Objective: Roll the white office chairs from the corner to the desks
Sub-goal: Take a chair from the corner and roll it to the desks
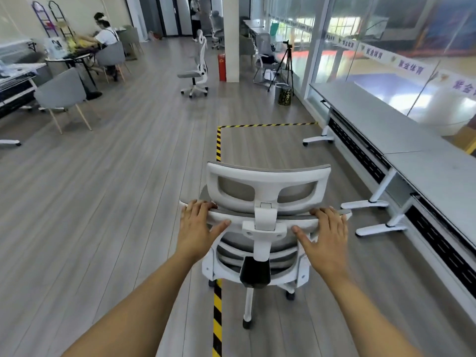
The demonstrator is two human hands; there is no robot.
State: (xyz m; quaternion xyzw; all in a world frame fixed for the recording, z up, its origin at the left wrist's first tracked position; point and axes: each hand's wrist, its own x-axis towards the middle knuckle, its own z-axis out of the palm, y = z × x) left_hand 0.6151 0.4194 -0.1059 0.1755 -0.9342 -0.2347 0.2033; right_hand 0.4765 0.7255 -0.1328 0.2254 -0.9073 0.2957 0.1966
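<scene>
The left hand (199, 224) and right hand (326, 231) grip the white chair (268, 175) with fingers (199, 206) curled over its back; even pushing should steer it straight toward the tabletop (381, 122)

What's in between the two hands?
In the head view, the headrest post of the white chair stands between the left hand and right hand, both gripping its backrest top.

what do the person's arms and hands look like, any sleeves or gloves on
Left forearm and right forearm are bare, no sleeves in view. Left hand and right hand wear no gloves; no watch, bracelet or ring shows.
</scene>
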